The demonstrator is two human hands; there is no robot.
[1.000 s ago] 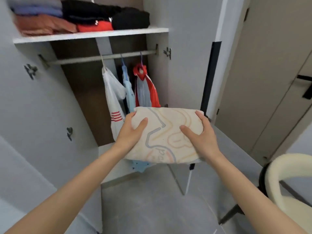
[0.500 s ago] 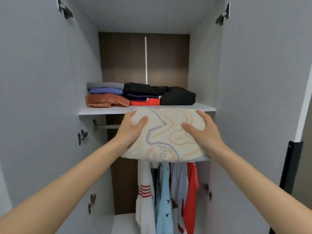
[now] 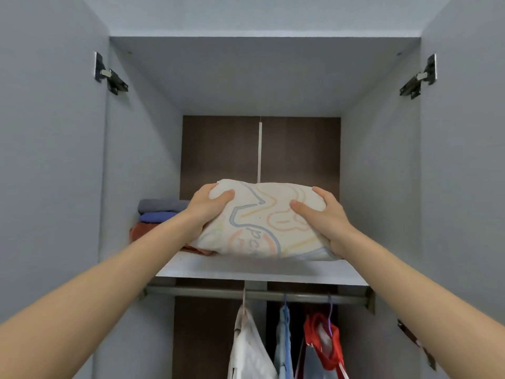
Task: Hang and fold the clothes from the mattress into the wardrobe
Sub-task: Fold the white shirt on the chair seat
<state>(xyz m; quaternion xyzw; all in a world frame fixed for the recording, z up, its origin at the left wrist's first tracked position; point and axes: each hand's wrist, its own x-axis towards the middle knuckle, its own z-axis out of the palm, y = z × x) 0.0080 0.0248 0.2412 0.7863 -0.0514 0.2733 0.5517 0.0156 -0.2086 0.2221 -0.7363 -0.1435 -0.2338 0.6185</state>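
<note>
A folded cream garment (image 3: 262, 222) with pastel squiggle print is held over the upper wardrobe shelf (image 3: 246, 269). My left hand (image 3: 207, 206) grips its left end and my right hand (image 3: 325, 217) grips its right end, thumbs on top. The garment's underside rests at or just above the shelf, in front of the folded stack, hiding the dark and red folded clothes behind it. At the shelf's left, folded grey, blue and rust clothes (image 3: 158, 212) still show.
Both grey wardrobe doors (image 3: 49, 160) stand open at either side, hinges showing. Below the shelf runs a hanging rail (image 3: 273, 294) with a white garment (image 3: 251, 348), a light blue one (image 3: 284, 340) and a red one (image 3: 325, 343) on hangers.
Both hands have lifted the folded garment from chest height in front of the hanging clothes up onto the upper shelf. My view has tilted upward.
</note>
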